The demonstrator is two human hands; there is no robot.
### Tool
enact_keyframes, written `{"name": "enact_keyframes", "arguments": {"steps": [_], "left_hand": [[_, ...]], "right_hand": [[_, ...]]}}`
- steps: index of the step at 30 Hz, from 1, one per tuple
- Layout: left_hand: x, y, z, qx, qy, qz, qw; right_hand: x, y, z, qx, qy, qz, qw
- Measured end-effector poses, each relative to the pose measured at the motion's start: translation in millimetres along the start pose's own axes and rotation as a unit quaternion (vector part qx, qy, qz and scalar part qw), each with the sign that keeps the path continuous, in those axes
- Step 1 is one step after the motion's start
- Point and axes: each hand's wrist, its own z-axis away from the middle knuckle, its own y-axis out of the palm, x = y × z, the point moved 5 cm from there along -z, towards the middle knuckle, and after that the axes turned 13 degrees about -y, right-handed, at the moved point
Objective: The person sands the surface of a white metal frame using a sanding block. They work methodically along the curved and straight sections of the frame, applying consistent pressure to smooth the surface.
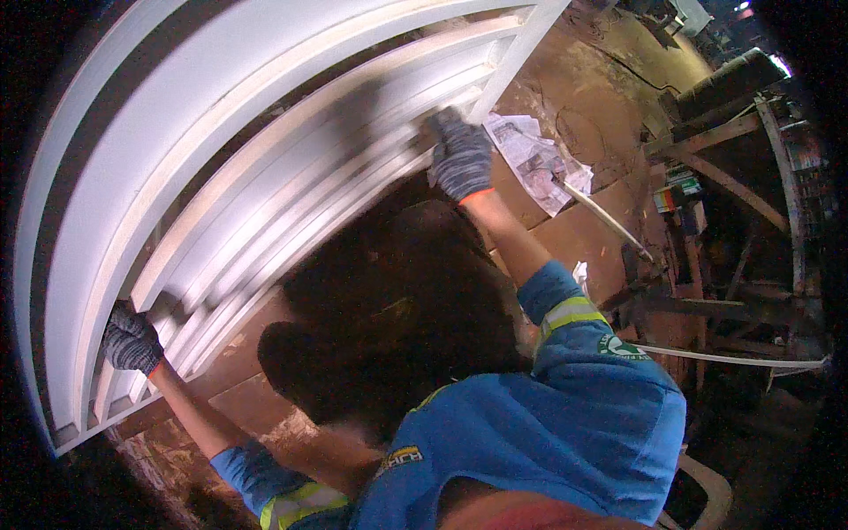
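Note:
A large white slatted frame (pixel 291 81) with long parallel bars fills the upper left, standing tilted in front of me. My left hand (pixel 132 343), in a grey knit glove with an orange cuff, has its fingers hooked round the frame near its lower left end. Towards the frame's right end, my right hand (pixel 463 161) in a matching glove grips the lower bars. Its fingertips are slightly blurred and partly hidden. Both arms are spread wide, and the frame touches both gloves.
Newspaper sheets (pixel 536 163) lie on the brown floor (pixel 609 115) right of the frame, with a pale stick (pixel 608 216) across them. A wooden rack (pixel 733 177) stands at the far right, near a dark cylinder (pixel 729 81). A thin white strip (pixel 733 357) lies below the rack.

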Motion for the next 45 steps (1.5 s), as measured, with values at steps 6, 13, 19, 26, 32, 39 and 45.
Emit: {"name": "enact_keyframes", "arguments": {"steps": [6, 13, 19, 26, 32, 39, 45], "left_hand": [[0, -3, -1, -0.094, 0.038, 0.149, 0.984], [-14, -25, -2, -0.071, 0.012, 0.105, 0.992], [-24, -32, 0, -0.21, 0.193, 0.063, 0.957], [-13, -60, 2, -0.082, 0.006, 0.182, 0.98], [57, -37, -18, 0.022, 0.08, 0.192, 0.978], [67, -20, -21, -0.031, -0.012, 0.147, 0.989], [84, -30, -22, -0.034, -0.001, 0.219, 0.975]], "right_hand": [[-14, -28, -55, -0.028, -0.017, 0.138, 0.99], [155, 4, -28, -0.168, -0.056, -0.161, 0.971], [241, 17, -31, 0.015, -0.151, -0.179, 0.972], [76, -15, -51, 0.072, -0.121, 0.011, 0.99], [88, -24, -44, 0.109, 0.033, 0.111, 0.987], [314, 44, -20, 0.083, -0.076, -0.05, 0.992], [450, 4, -14, 0.145, -0.095, -0.114, 0.978]]}}
